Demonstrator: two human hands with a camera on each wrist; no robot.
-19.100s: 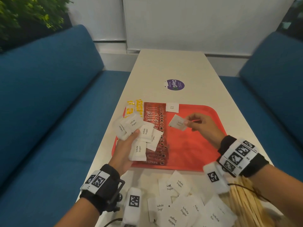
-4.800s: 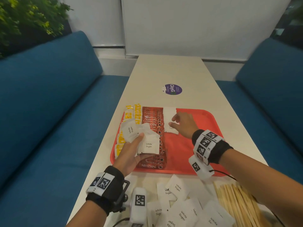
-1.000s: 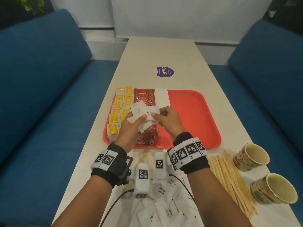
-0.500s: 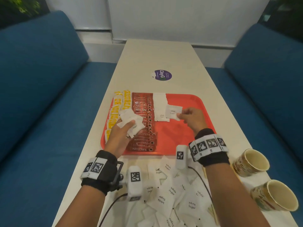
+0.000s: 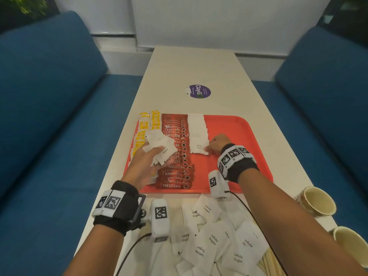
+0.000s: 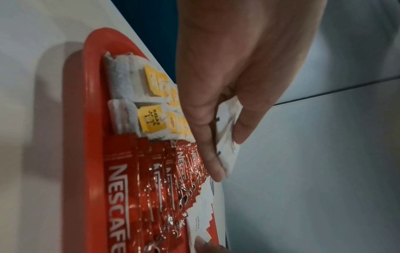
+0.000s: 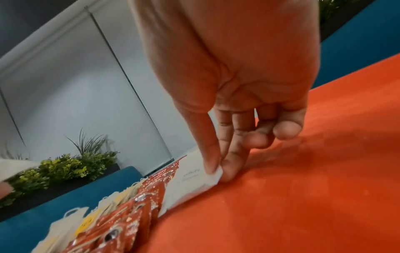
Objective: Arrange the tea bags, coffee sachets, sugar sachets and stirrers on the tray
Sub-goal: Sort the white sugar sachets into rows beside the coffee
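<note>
Roughly, you are a little past halfway, judging from how things lie. Your red tray (image 5: pixel 249 136) sits on the counter (image 5: pixel 199 66) with its right half bare. On its left side the tea bags (image 5: pixel 144 126) run in two columns along the edge, and just beside them the coffee sachets (image 5: pixel 177 156) lie in an overlapped column down to the near rim; both of those look finished. The sugar column (image 5: pixel 197 128) next to the coffee reaches only about halfway down the tray. Your right hand (image 5: pixel 218 145) has its thumb and forefinger pinched on the corner of the nearest sugar sachet (image 5: pixel 198 146), which lies flat at the end of that column, touching the tray. Your left hand (image 5: pixel 147 164) hovers over the tea and coffee with its fingers clamped on a small fan of sugar sachets (image 5: pixel 161 148), so a few more placements are at hand. Still to go: the loose pile of sugar sachets (image 5: pixel 215 236) on the counter near you, and the wooden stirrers (image 5: pixel 268 261) at the right of that pile, none of which are on the tray yet. Two paper cups (image 5: pixel 316 200) stand off to the right.
</note>
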